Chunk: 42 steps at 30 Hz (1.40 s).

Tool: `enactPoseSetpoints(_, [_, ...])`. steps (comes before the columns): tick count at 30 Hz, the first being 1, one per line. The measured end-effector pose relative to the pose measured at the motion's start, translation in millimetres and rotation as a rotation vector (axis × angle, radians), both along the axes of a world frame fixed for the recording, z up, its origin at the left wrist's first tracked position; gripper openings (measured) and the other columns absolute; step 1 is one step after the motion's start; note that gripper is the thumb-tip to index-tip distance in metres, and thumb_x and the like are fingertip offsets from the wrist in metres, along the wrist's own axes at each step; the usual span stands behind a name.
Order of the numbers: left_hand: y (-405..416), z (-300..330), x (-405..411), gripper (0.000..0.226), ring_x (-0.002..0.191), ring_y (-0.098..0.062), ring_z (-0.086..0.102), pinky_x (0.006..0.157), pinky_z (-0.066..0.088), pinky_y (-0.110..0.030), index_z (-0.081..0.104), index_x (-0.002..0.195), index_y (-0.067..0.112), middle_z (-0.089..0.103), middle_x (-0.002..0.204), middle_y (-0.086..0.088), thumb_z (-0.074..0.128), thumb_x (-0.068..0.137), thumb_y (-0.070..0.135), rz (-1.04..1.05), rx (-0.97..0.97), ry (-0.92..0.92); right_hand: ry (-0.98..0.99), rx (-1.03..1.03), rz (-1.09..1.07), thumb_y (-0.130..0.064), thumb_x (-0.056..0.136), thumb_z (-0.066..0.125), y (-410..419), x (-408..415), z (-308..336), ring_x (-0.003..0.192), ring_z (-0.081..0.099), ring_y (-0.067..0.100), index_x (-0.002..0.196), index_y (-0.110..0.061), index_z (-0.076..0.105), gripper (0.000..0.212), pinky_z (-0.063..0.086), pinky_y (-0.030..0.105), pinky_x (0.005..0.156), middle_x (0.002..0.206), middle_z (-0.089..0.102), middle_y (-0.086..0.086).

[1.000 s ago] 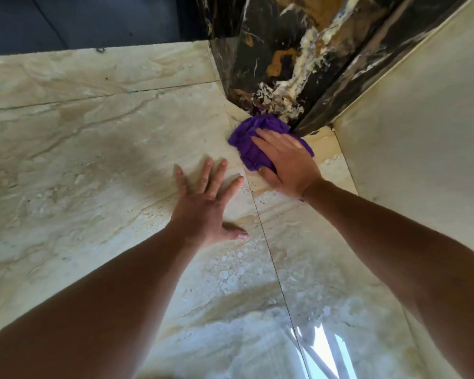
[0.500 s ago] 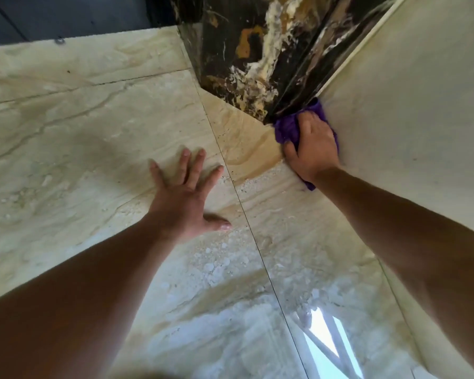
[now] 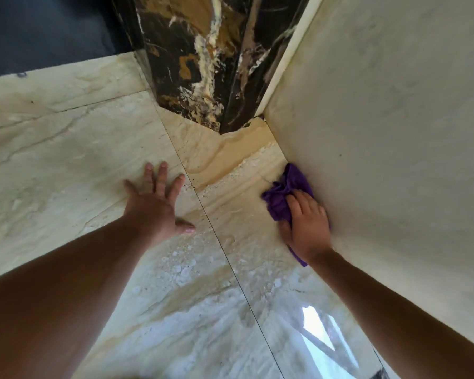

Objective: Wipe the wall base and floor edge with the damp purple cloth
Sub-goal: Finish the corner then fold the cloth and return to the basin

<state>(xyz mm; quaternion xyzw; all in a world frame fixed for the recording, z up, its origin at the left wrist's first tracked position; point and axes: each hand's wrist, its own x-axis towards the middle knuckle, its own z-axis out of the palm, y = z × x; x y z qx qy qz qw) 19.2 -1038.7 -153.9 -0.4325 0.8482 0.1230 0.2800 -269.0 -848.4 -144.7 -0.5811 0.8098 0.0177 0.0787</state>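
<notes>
From the head camera I see my right hand (image 3: 307, 225) pressed flat over the crumpled purple cloth (image 3: 283, 192), fingers curled onto it, pinning it into the seam where the pale cream wall (image 3: 381, 132) meets the glossy beige marble-veined floor tile (image 3: 66, 149). The cloth touches both wall base and floor edge, with a tail poking out under my wrist. My left hand (image 3: 155, 203) holds nothing; it lies splayed, palm down on the floor, beside the thin dark grout line (image 3: 216, 233), bracing me.

I judge the main risk to be that bracing palm: the polished tile looks slick, and moisture from the cloth could let it slide. The cloth is bunched, not folded, so it may ride over the seam and leave grit behind. Small dark specks (image 3: 225, 184) remain near the corner below the black-and-gold veined stone column (image 3: 203, 64); I could miss them by moving away along the wall.
</notes>
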Motion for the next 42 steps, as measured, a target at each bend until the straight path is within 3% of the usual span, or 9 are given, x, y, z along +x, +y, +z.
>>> enactPoseSetpoints(5, [4, 41, -22, 0.126, 0.151, -0.049, -0.013, 0.116, 0.006, -0.073, -0.023, 0.153, 0.026, -0.026, 0.163, -0.018, 0.049, 0.071, 0.089, 0.060, 0.001, -0.162, -0.197, 0.230, -0.297, -0.012, 0.088, 0.057, -40, -4, 45, 0.120, 0.059, 0.040, 0.130, -0.010, 0.062, 0.042, 0.046, 0.038, 0.095, 0.132, 0.064, 0.018])
enactPoseSetpoints(10, [17, 97, -43, 0.089, 0.137, -0.040, 0.042, 0.108, 0.039, -0.057, 0.039, 0.149, 0.014, 0.041, 0.154, -0.019, 0.034, 0.088, 0.079, 0.036, -0.071, 0.038, -0.386, 0.423, -0.251, -0.010, 0.092, 0.054, -44, 5, 96, 0.119, 0.060, 0.035, 0.120, -0.011, 0.069, 0.032, 0.044, 0.028, 0.086, 0.125, 0.068, 0.017])
enactPoseSetpoints(13, [26, 147, -75, 0.087, 0.122, -0.039, 0.059, 0.092, 0.055, -0.047, 0.021, 0.157, 0.021, 0.048, 0.150, -0.019, 0.043, 0.090, 0.072, 0.406, 0.361, 0.325, -0.422, 0.264, -0.161, -0.013, 0.090, 0.056, -29, 21, 140, 0.111, 0.062, 0.034, 0.120, -0.017, 0.069, 0.033, 0.047, 0.031, 0.084, 0.116, 0.071, 0.013])
enactPoseSetpoints(16, [56, 206, -108, 0.087, 0.095, -0.036, 0.074, 0.075, 0.063, -0.051, 0.045, 0.145, 0.012, 0.062, 0.132, -0.024, 0.047, 0.086, 0.076, 0.689, 0.856, 0.516, -0.466, 0.059, -0.077, -0.014, 0.085, 0.059, -12, 34, 198, 0.091, 0.066, 0.029, 0.114, -0.022, 0.070, 0.032, 0.045, 0.029, 0.072, 0.099, 0.075, 0.006])
enactPoseSetpoints(23, [139, 366, -121, 0.069, 0.092, -0.033, 0.076, 0.078, 0.063, -0.042, 0.069, 0.114, 0.008, 0.077, 0.105, -0.018, 0.067, 0.080, 0.068, 0.922, 1.083, 0.840, -0.754, -0.300, -0.230, -0.010, 0.069, 0.071, 64, 59, 374, 0.091, 0.064, 0.014, 0.126, -0.027, 0.065, 0.060, 0.053, 0.020, 0.079, 0.107, 0.072, -0.006])
enactPoseSetpoints(30, [215, 520, -101, 0.042, 0.092, -0.020, 0.074, 0.069, 0.060, -0.033, 0.072, 0.113, 0.011, 0.078, 0.104, -0.007, 0.078, 0.078, 0.033, 0.998, 1.163, 1.064, -1.112, -0.619, -0.642, -0.048, 0.077, 0.061, 164, 75, 519, 0.113, 0.058, -0.014, 0.137, -0.037, 0.050, 0.062, 0.043, 0.007, 0.093, 0.127, 0.062, -0.027])
enactPoseSetpoints(34, [271, 622, -102, 0.030, 0.090, -0.019, 0.073, 0.070, 0.061, -0.037, 0.077, 0.106, 0.014, 0.076, 0.108, -0.009, 0.075, 0.078, 0.026, 0.977, 1.334, 1.118, -1.568, -0.525, -1.147, -0.077, 0.075, 0.063, 236, 87, 590, 0.118, 0.065, 0.018, 0.136, -0.030, 0.058, 0.077, 0.050, 0.049, 0.105, 0.134, 0.066, 0.000])
enactPoseSetpoints(37, [306, 677, -103, 0.035, 0.100, -0.022, 0.070, 0.081, 0.061, -0.042, 0.071, 0.121, 0.011, 0.072, 0.120, -0.013, 0.067, 0.087, 0.019, 0.909, 1.404, 1.076, -1.992, -0.675, -1.105, -0.069, 0.084, 0.062, 269, 97, 637, 0.118, 0.068, 0.024, 0.125, -0.023, 0.072, 0.062, 0.052, 0.052, 0.104, 0.130, 0.070, 0.007])
enactPoseSetpoints(42, [354, 750, -110, 0.021, 0.094, -0.021, 0.068, 0.072, 0.054, -0.033, 0.069, 0.112, 0.013, 0.072, 0.113, -0.012, 0.057, 0.095, 0.011, 0.816, 1.285, 0.940, -1.872, -0.877, -1.141, -0.044, 0.081, 0.080, 328, 93, 703, 0.119, 0.069, 0.030, 0.121, -0.013, 0.072, 0.052, 0.057, 0.040, 0.097, 0.124, 0.073, 0.014])
